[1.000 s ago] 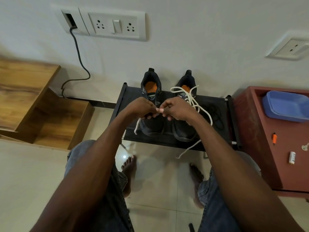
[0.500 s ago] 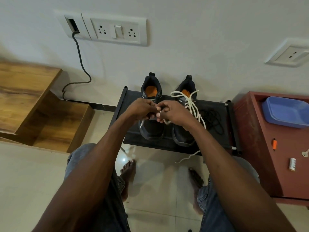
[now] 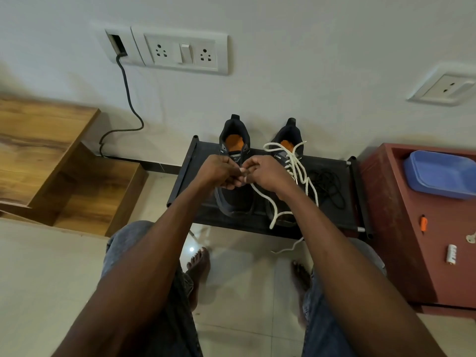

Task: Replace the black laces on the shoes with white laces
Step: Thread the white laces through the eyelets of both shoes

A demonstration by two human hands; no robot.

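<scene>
Pinching a white lace (image 3: 260, 193) between them, the left hand (image 3: 217, 171) and right hand (image 3: 268, 171) meet over the left shoe (image 3: 235, 197) on the low black rack (image 3: 332, 222). That shoe runs toe toward the person, directly under both grips; the lace trails rightward past the already white-laced right shoe (image 3: 289, 150), so threading likely starts here.

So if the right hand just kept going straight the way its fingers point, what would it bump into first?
The right hand points leftward, toward the left hand. Their fingertips already nearly meet over the left shoe, so it would probably meet the left hand's fingers first, though depth is hard to judge from this single view.
</scene>
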